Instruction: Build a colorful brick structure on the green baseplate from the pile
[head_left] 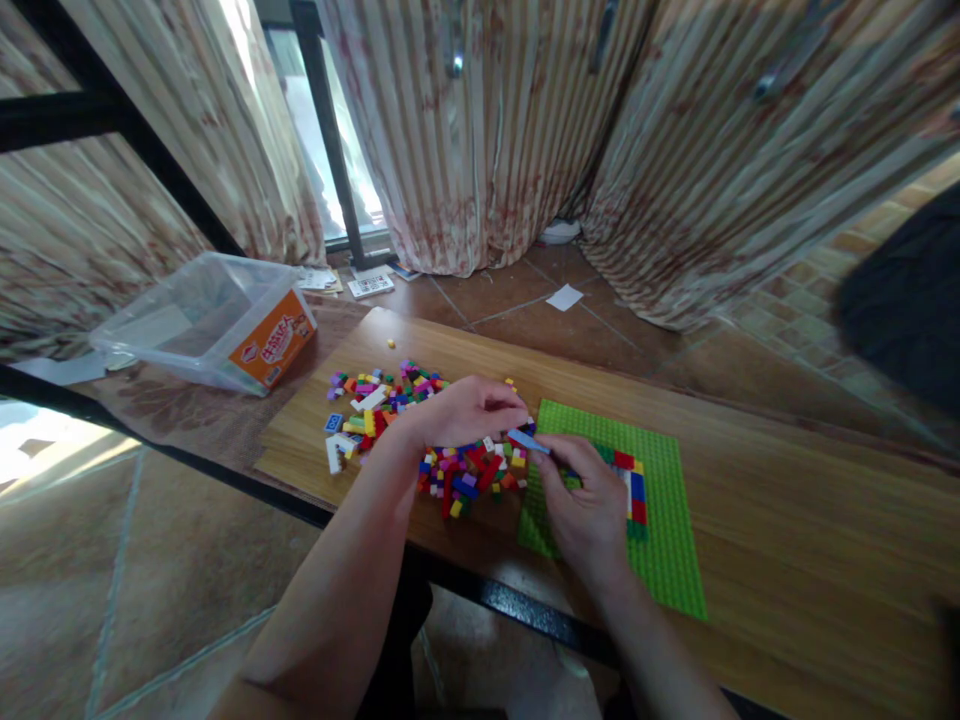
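My right hand pinches a long light-blue toy brick between thumb and fingers, over the left edge of the green baseplate. Just beyond that brick is my left hand, its fingers bent and drawn together above the pile of loose bricks. What the left fingertips hold, if anything, is too small to make out. On the baseplate sits a built outline of coloured bricks, with red, blue, yellow, white and green pieces; my right hand covers its left part.
A clear plastic box with an orange label stands left of the wooden tabletop. One small yellow brick lies apart near the far edge. Striped curtains hang behind, and a white paper lies on the tiled floor.
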